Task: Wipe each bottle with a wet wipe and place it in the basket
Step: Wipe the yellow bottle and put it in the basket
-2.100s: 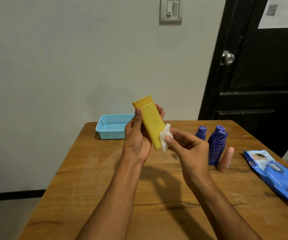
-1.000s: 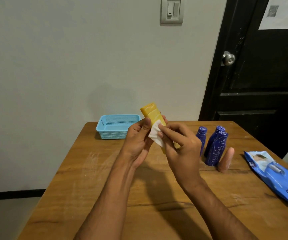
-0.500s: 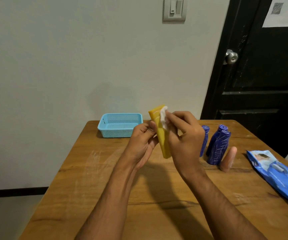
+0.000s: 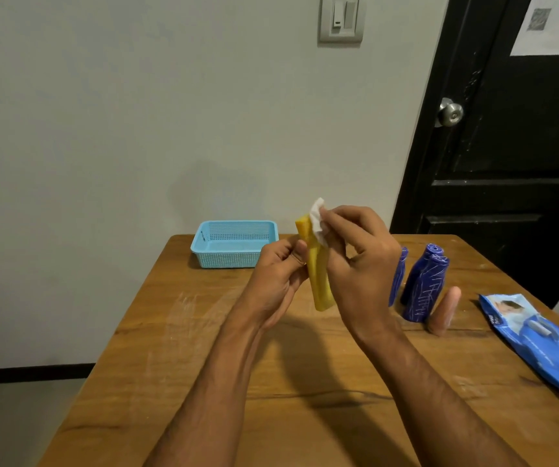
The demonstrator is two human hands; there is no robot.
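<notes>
Wooden and scuffed, the counter (image 4: 177, 365) is filling the lower frame under a grey wall, with a black door (image 4: 507, 146) at upper right. Mid-frame, the left hand (image 4: 276, 281) is grasping the yellow bottle (image 4: 318, 281) while the right hand (image 4: 358, 264) is pinching a white wipe (image 4: 316, 219) against its top. The blue basket (image 4: 234, 244) is sitting behind, at the counter's far edge.
</notes>
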